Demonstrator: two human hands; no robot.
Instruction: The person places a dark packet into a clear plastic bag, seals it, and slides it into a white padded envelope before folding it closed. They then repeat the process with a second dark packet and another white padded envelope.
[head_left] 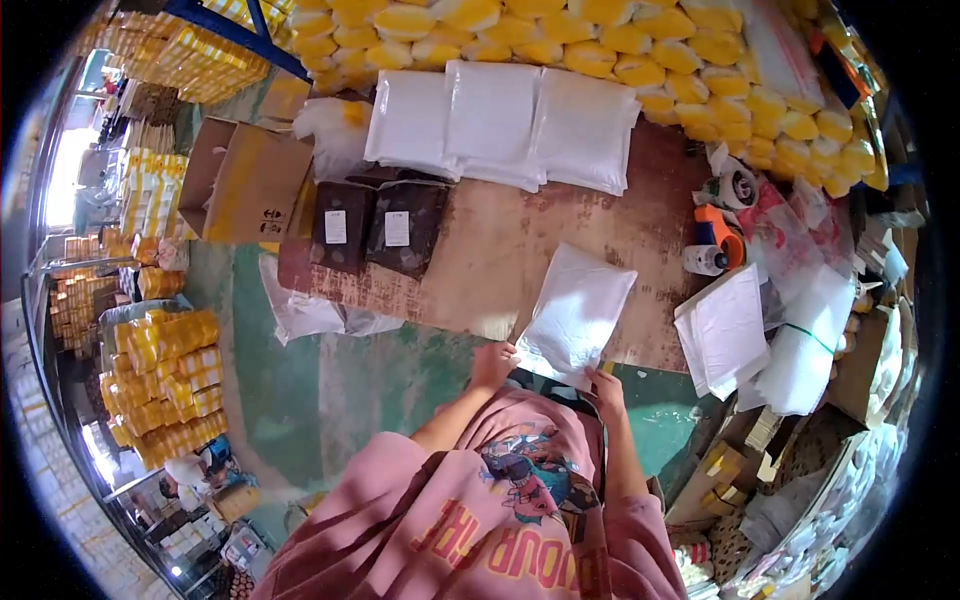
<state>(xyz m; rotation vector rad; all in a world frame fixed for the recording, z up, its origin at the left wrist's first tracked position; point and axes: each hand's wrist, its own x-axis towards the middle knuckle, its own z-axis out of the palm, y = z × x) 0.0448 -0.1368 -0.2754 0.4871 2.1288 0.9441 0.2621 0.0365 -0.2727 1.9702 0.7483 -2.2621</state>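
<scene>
A white plastic mailer bag (pixel 575 308) lies on the front edge of the wooden table (pixel 480 240), its near end reaching toward my body. At the bag's near left corner my left hand (pixel 493 364) is closed, fingers pinching the edge. My right hand (pixel 604 388) grips the near right corner in the same way. The bag looks plump in its middle and flat along the near edge; what it contains is hidden. Beyond it, stacks of flat white packets (pixel 500 125) stand side by side at the table's back.
Two dark labelled packages (pixel 405 228) lie left of the bag, near an open cardboard box (pixel 245 180). On the right are a tape dispenser (pixel 722 235), a small bottle (pixel 705 260), white bags (pixel 722 330) and a bubble-wrap roll (pixel 805 350). Yellow-white packs (pixel 600 60) are piled behind.
</scene>
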